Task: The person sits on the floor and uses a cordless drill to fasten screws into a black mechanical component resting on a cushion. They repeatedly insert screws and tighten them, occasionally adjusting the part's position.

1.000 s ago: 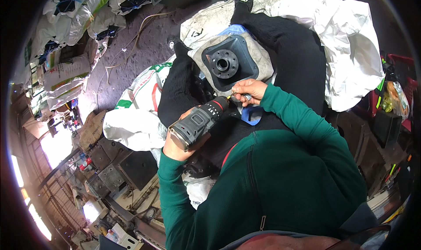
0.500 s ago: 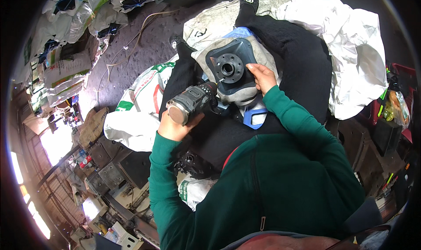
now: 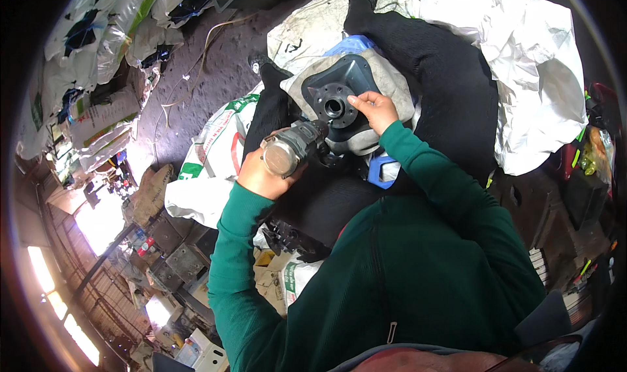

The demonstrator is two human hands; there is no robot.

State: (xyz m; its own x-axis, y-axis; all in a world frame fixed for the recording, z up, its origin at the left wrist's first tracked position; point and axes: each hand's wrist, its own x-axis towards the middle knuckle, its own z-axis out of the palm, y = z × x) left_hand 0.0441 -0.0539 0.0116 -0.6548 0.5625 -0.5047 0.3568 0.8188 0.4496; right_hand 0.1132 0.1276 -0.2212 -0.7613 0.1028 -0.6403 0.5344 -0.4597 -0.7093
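My left hand [image 3: 258, 178] is wrapped round a grey cordless drill [image 3: 290, 148]. The drill's black chuck points at the lower left edge of a round black flange [image 3: 334, 95] with a ring of holes and a hollow middle. This flange sits on a dark, flared four-cornered plate [image 3: 356, 73], above a pale cloth-like bundle [image 3: 385, 73] between my legs. Over the flange's right side, the thumb and forefinger of my right hand [image 3: 377, 113] are pinched together. Anything between those fingertips is too small to make out.
Blue plastic parts [image 3: 379, 171] show under the bundle. White sacks lie beside both legs, a large one [image 3: 532, 78] at right. A thin cable [image 3: 208, 45] crosses the floor at left. Dark metal blocks [image 3: 185, 262] and clutter stand at lower left, with more blocks [image 3: 532, 205] at right.
My right fingertips have shifted left from the plate's edge onto the flange's face. The drill has moved slightly right and up, its chuck now overlapping the flange's edge. The view has turned a little.
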